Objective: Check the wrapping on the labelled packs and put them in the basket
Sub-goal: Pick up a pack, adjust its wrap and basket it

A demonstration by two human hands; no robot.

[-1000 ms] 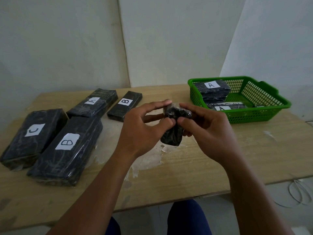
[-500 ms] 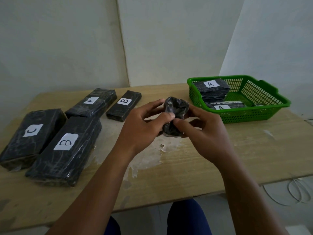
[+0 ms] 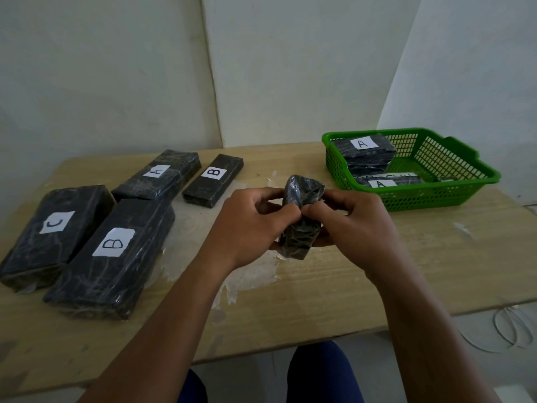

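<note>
A small black pack (image 3: 300, 216) wrapped in clear film stands on end above the table centre, its label out of sight. My left hand (image 3: 250, 225) grips its left side and my right hand (image 3: 351, 225) grips its right side, thumbs meeting on the front. On the left lie a large pack marked C (image 3: 55, 231), a large pack marked B (image 3: 113, 257), a slimmer pack marked A (image 3: 158, 177) and a small pack marked B (image 3: 213, 178). The green basket (image 3: 465, 187) at the back right holds stacked packs marked A (image 3: 363, 149).
The wooden table (image 3: 377, 280) has pale smeared patches near its centre. Its front edge runs just above my knees. White walls stand close behind the table. A loop of thin white wire (image 3: 511, 324) lies on the floor at the right.
Both hands have turned the small pack between them. It was tilted with its crumpled end up, and now stands more upright with its lower end showing below my thumbs.
</note>
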